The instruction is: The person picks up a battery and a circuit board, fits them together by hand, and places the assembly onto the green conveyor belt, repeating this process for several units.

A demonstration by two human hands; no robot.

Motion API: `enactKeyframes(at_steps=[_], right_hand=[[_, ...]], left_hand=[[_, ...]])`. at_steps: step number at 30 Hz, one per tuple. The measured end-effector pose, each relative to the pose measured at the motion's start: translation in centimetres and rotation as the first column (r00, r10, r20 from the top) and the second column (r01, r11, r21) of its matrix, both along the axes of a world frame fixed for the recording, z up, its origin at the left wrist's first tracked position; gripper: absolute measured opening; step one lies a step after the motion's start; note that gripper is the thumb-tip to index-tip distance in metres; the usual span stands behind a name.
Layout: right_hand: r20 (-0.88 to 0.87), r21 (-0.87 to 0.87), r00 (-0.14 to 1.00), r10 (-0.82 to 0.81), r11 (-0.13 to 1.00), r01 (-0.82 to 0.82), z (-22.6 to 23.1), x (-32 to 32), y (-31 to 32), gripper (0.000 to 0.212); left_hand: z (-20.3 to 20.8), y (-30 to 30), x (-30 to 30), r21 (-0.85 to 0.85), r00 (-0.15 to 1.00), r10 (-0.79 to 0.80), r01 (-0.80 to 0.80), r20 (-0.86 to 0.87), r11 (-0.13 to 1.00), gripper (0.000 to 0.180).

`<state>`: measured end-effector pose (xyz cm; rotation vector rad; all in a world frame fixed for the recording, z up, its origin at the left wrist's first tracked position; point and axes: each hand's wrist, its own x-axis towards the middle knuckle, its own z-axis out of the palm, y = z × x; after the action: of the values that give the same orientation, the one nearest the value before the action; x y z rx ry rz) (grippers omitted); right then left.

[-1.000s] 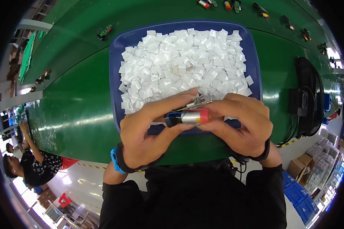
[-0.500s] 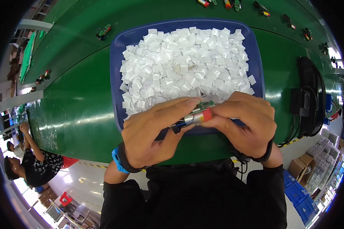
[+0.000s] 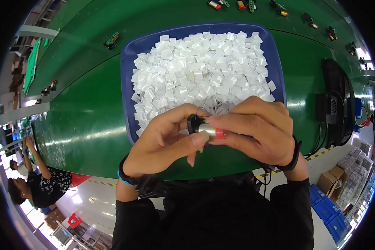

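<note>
Both hands meet over the near edge of a blue tray (image 3: 126,83) heaped with small white square pieces (image 3: 196,89). Between them is a small silver cylindrical battery (image 3: 207,130) with a red end, joined by thin wires to a black round part (image 3: 193,123). My left hand (image 3: 160,139) is closed on this battery assembly, its thumb on the silver side and its fingers behind the black part. My right hand (image 3: 262,131) pinches the battery near its red end. Fingers mostly hide the assembly's green circuit board.
More battery and board assemblies (image 3: 111,40) lie spread along the green table (image 3: 83,104). A black device with cables (image 3: 327,110) stands right of the tray. Blue crates (image 3: 329,212) and cartons are on the floor at right. Another person (image 3: 41,183) works at far left.
The assembly has been turned in my hands: its green board, on top before, is now mostly hidden, and the silver battery and black round part face up. My left fingers have shifted around it.
</note>
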<state>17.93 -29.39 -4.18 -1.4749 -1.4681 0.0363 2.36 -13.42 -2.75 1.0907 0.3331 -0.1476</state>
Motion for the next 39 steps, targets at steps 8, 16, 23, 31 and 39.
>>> enactKeyframes(at_steps=[8, 16, 23, 31, 39], right_hand=[[-0.080, 0.017, 0.996, 0.034, 0.999, -0.032, -0.3, -0.2, -0.2, 0.041], [0.000, 0.113, 0.998, 0.058, 0.992, -0.057, 0.0, -0.6, -0.5, 0.043], [-0.016, 0.135, 0.999, 0.049, 0.990, -0.046, -0.2, -0.8, -0.4, 0.042], [-0.043, 0.136, 0.998, 0.045, 0.990, -0.039, -0.5, -1.2, -0.4, 0.042], [-0.015, 0.111, 0.999, 0.035, 0.993, -0.034, -0.6, -0.9, -0.2, 0.041]], left_hand=[[-1.1, 0.5, -0.1, -0.085, 0.999, -0.006, 0.010, 0.037, 0.996, 0.029], [-1.2, 0.8, -0.1, -0.347, 0.981, -0.189, 0.192, 0.043, 0.918, 0.032], [-1.8, 0.4, -0.1, -0.464, 0.984, -0.176, 0.171, 0.033, 0.869, 0.033], [-2.5, 0.5, -0.2, -0.493, 0.979, -0.195, 0.203, 0.068, 0.846, 0.033], [-2.1, 0.5, -0.1, -0.536, 0.986, -0.163, 0.120, -0.034, 0.836, 0.033]])
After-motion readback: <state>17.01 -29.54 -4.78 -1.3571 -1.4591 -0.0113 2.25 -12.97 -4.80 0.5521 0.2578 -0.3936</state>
